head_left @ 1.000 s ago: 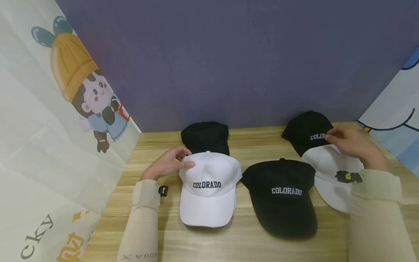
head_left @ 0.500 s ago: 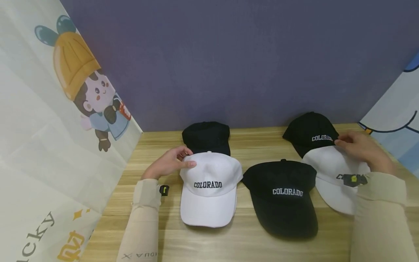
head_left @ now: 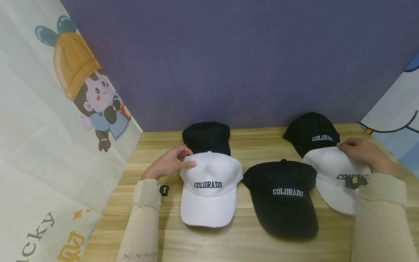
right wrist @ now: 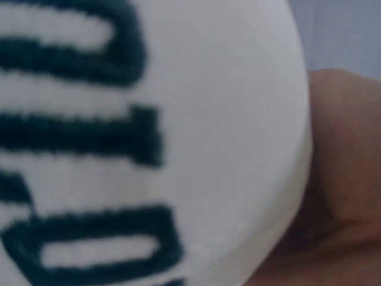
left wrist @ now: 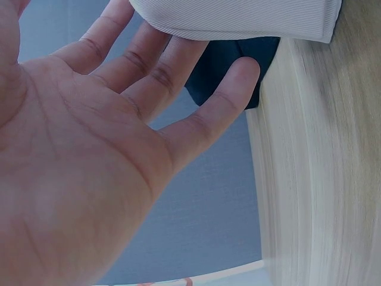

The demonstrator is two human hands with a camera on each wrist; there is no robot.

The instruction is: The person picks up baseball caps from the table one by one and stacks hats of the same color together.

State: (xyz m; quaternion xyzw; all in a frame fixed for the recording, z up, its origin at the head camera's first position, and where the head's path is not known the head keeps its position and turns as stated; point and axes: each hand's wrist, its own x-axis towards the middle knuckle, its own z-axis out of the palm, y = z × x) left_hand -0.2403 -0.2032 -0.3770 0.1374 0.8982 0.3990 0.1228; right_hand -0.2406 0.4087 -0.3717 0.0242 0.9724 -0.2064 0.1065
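My left hand point(head_left: 170, 161) is at the upper left of a white baseball cap point(head_left: 208, 185) lettered COLORADO. Its thumb lies over the crown's front, with other fingers behind the edge. In the left wrist view, the fingers point(left wrist: 196, 128) reach behind the white cap's edge point(left wrist: 238, 18). On the right, my right hand point(head_left: 363, 153) pinches the top of a second white cap point(head_left: 330, 163), whose lettering is partly covered by the wrist camera. That cap's crown and dark letters fill the right wrist view, with the hand point(right wrist: 348, 149) behind it; its fingertips are hidden there.
A black COLORADO cap point(head_left: 281, 196) lies between the white caps. Two more black caps stand behind, one at back left point(head_left: 205, 136) and one at back right point(head_left: 309, 129). The wooden table point(head_left: 203, 243) meets a dark wall point(head_left: 229, 65); printed sheets flank it.
My right hand has moved right and down, from in front of the back right black cap to the top of the right white cap. The left hand has stayed at its cap.
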